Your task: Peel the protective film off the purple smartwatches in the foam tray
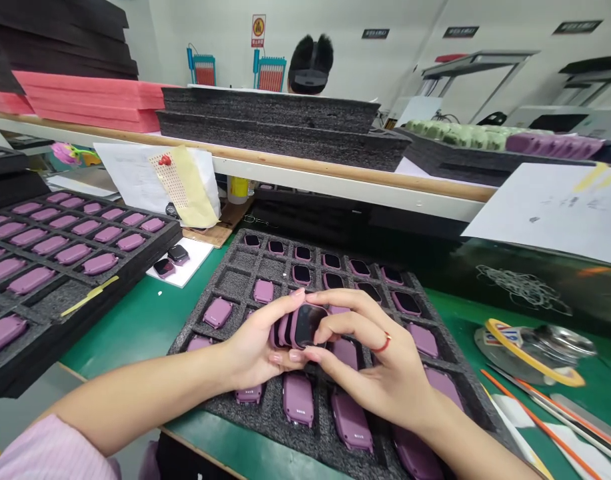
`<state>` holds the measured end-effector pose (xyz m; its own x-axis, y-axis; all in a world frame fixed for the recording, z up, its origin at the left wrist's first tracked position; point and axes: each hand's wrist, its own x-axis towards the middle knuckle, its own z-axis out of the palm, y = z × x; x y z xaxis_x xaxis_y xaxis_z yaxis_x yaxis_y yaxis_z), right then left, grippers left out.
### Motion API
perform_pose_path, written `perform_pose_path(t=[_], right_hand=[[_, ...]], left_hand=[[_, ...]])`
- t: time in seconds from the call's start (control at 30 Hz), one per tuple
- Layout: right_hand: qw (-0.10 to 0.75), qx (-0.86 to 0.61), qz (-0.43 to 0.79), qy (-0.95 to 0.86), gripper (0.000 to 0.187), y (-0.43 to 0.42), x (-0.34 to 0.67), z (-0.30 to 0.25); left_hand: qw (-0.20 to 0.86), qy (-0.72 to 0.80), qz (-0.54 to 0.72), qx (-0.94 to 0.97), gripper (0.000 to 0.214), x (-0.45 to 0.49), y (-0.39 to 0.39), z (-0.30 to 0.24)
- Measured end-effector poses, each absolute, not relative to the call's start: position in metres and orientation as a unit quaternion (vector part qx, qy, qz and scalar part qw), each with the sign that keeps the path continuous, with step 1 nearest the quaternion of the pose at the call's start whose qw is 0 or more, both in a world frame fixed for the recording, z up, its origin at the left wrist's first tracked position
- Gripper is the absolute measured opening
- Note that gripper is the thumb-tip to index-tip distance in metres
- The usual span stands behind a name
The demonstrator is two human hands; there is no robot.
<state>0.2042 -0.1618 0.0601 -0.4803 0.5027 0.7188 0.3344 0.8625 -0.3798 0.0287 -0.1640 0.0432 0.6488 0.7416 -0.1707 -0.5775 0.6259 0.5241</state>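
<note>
A short stack of purple smartwatch bodies (309,325) with dark screens is held above the foam tray. My left hand (258,340) is closed round the stack from the left, thumb on top and fingers beneath. From the right, my right hand (370,347) grips the front watch body, with fingertips on its edges and one bent finger against the screen. Below them lies the dark foam tray (275,270), its compartments holding more watch bodies. The far rows lie screen up; nearer ones, such as this purple watch body (299,399), lie back up. My hands hide several middle compartments.
A second foam tray (50,313) of purple watch bodies stands at left. Two watch bodies lie on white paper (190,267). At right are a round glass-and-metal container (545,347) and thin orange sticks (540,413). A shelf edge (335,177) crosses behind; a person's head shows beyond.
</note>
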Motion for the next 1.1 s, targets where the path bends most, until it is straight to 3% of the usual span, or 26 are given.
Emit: perform_pose_path(t=[0.2,0.33,0.5,0.63,0.73,0.9,1.1], right_hand=[[0.536,-0.292,0.15,-0.778,0.008,-0.163,0.212,0.063],[0.471,-0.251,0.079,-0.842,0.027,-0.168,0.214,0.066],[0.446,-0.22,0.006,-0.867,0.01,-0.17,0.209,0.061],[0.47,-0.218,-0.002,-0.855,0.01,-0.17,0.206,0.061],[0.51,-0.257,0.059,-0.819,0.01,-0.17,0.207,0.064],[0.654,-0.321,0.278,-0.626,0.013,-0.166,0.213,0.066],[0.679,-0.328,0.383,-0.534,0.009,-0.158,0.213,0.062]], left_hand=[[0.88,0.211,0.363,0.222,0.036,0.029,-0.168,0.047],[0.876,0.208,0.373,0.224,0.033,0.029,-0.169,0.048],[0.886,0.209,0.365,0.197,0.03,0.029,-0.169,0.049],[0.884,0.206,0.369,0.199,0.028,0.03,-0.168,0.049],[0.879,0.21,0.374,0.207,0.03,0.03,-0.169,0.049],[0.876,0.214,0.359,0.239,0.033,0.031,-0.169,0.05],[0.87,0.212,0.367,0.252,0.035,0.03,-0.169,0.054]])
